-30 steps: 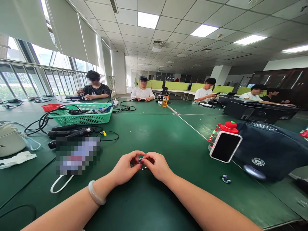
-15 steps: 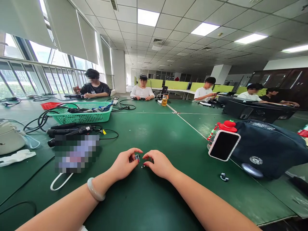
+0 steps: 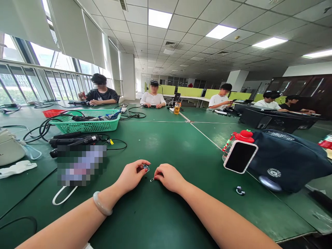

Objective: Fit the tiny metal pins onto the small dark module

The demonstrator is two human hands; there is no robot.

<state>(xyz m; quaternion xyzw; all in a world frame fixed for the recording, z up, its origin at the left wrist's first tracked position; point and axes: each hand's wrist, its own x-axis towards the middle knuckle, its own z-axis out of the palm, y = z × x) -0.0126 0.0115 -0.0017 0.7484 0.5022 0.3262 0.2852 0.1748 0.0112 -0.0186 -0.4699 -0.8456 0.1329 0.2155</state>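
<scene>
Between the fingertips and thumb of my left hand (image 3: 133, 175) is a small dark-and-silver part (image 3: 146, 167), possibly a tiny circuit board; its details are too small to tell. My right hand (image 3: 169, 178) pinches a small light metallic piece (image 3: 152, 180), whose free end points left and down. The two hands are close to each other but apart, low over the green table (image 3: 155, 214). The small part and the metallic piece do not touch.
At left are a teal basket (image 3: 88, 126), black devices (image 3: 75, 140) with cables and a blurred purple item (image 3: 83, 166). At right, a phone (image 3: 240, 156) leans by a red-capped bottle (image 3: 245, 135) and a dark bag (image 3: 287, 159); an earphone-like item (image 3: 240, 190) lies nearer. Several people sit beyond.
My right thumb and fingers have closed on the metallic piece, which now sticks out further left. The part in my left hand has turned and shows more of its face.
</scene>
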